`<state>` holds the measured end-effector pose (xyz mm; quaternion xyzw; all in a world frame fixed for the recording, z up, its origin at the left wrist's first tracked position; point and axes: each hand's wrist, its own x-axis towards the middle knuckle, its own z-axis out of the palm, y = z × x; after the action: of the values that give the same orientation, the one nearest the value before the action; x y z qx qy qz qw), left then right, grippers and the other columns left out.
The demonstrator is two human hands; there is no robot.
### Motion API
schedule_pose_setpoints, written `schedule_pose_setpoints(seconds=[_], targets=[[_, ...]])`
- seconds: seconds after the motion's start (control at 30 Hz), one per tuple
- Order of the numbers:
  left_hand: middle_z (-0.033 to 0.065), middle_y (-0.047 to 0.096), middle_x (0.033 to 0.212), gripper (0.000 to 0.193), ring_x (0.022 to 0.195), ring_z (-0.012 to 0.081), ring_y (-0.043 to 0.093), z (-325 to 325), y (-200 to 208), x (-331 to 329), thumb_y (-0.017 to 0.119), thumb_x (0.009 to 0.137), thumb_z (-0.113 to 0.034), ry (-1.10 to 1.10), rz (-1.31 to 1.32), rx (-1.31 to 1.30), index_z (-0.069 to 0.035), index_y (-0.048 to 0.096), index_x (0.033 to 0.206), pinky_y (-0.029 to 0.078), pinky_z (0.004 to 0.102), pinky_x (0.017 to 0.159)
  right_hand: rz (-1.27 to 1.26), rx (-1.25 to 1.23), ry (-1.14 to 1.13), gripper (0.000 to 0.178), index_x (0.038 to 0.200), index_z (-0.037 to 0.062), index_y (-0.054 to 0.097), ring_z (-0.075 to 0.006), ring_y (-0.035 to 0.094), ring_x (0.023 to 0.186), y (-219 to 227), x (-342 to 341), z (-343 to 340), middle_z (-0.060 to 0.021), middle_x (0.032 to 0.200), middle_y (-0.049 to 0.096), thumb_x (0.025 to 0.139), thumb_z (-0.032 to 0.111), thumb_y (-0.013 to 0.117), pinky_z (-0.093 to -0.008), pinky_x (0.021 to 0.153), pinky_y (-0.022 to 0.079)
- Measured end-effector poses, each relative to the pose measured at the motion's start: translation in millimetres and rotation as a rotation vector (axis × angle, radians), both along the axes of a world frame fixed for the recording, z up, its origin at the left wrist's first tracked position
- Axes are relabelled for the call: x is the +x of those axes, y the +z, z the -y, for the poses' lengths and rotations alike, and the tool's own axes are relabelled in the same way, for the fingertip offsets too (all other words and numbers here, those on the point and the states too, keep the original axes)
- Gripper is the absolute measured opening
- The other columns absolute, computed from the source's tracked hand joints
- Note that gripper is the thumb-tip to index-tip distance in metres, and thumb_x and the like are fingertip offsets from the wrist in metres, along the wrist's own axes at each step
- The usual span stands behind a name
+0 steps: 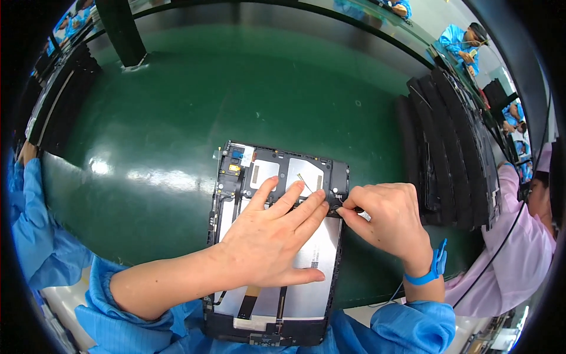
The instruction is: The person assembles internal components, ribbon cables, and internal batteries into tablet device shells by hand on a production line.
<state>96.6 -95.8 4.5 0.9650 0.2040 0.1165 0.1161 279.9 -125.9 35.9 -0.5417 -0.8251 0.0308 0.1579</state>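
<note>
An opened tablet [323,248] lies in front of me, its silver panel, dark frame and inner parts exposed. My left hand [274,230] rests flat across its middle with the fingers spread, hiding part of the inside. At the tablet's right edge, my right hand [383,218] has thumb and forefinger pinched together beside a small dark part; whatever is between the fingertips is too small to make out. A thin light wire [304,182] shows just beyond my left fingertips. Flat dark strips [250,302] run along the tablet's lower part. A blue wrist strap [435,265] circles my right wrist.
The tablet lies on a green tabletop [177,106]. Black stacked trays [457,153] stand at the right, and another dark stack [65,100] at the left. A dark post [122,32] rises at the far left. A person in pink [501,265] sits close on the right.
</note>
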Motion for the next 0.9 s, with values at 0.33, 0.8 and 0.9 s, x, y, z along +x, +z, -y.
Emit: schedule_pose_setpoints(seconds=[0.33, 0.8, 0.9], targets=[[0.0128, 0.041, 0.113, 0.066, 0.108, 0.0279, 0.033, -1, -2, -4, 0.043, 0.069, -0.054, 0.008, 0.003, -0.010, 0.002, 0.046, 0.105, 0.020, 0.0462, 0.090, 0.337, 0.001, 0.074, 0.012, 0.054, 0.0073, 0.045, -0.0179, 0.049, 0.041, 16, -24, -9, -0.0036, 0.045, 0.046, 0.054, 0.011, 0.057, -0.0278, 0.037, 0.034], [0.0143, 0.039, 0.113, 0.070, 0.108, 0.0301, 0.031, 0, -4, -1, 0.041, 0.069, -0.056, -0.003, -0.027, 0.041, 0.002, 0.042, 0.108, 0.019, 0.0472, 0.091, 0.351, 0.031, -0.003, 0.011, 0.066, 0.0078, 0.048, -0.0200, 0.052, 0.049, 20, -10, -2, -0.0050, 0.056, 0.051, 0.060, 0.012, 0.056, -0.0303, 0.043, 0.039], [0.0151, 0.036, 0.117, 0.071, 0.108, 0.0305, 0.031, 3, 3, -4, 0.047, 0.067, -0.053, -0.012, -0.050, 0.018, 0.003, 0.040, 0.110, 0.020, 0.0466, 0.091, 0.352, 0.229, -0.190, 0.018, 0.068, 0.0076, 0.041, -0.0192, 0.050, 0.047, 25, 22, 15, -0.0039, 0.053, 0.045, 0.066, 0.015, 0.057, -0.0297, 0.041, 0.038]])
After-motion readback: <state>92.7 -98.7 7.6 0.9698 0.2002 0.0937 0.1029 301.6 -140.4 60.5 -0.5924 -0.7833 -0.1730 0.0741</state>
